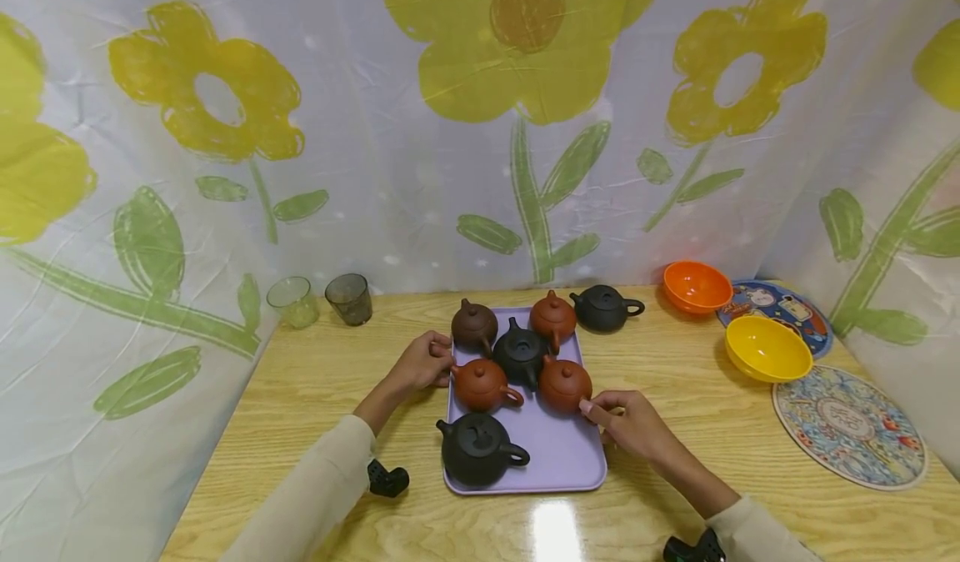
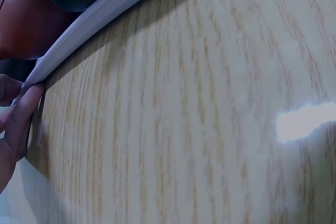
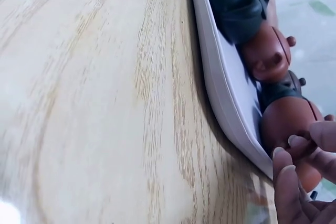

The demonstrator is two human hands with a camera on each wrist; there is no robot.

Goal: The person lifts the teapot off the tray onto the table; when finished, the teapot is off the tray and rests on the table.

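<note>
Six teapots (image 1: 522, 353) stand on the tray (image 1: 562, 454) mid-tabletop (image 1: 300, 395); a seventh teapot (image 1: 604, 308) at one o'clock, bowls (image 1: 767, 348) at three, cups (image 1: 348, 298) at ten.

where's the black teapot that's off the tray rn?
Head view: the black teapot stands on the table just past the purple tray at its far right corner, between the red-brown teapot and the orange bowl.

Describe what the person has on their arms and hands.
Both arms wear long cream sleeves, left sleeve and right sleeve, ending at the wrists. A small black device sits by the left wrist, another by the right. The left hand and right hand are bare: no gloves.
</note>
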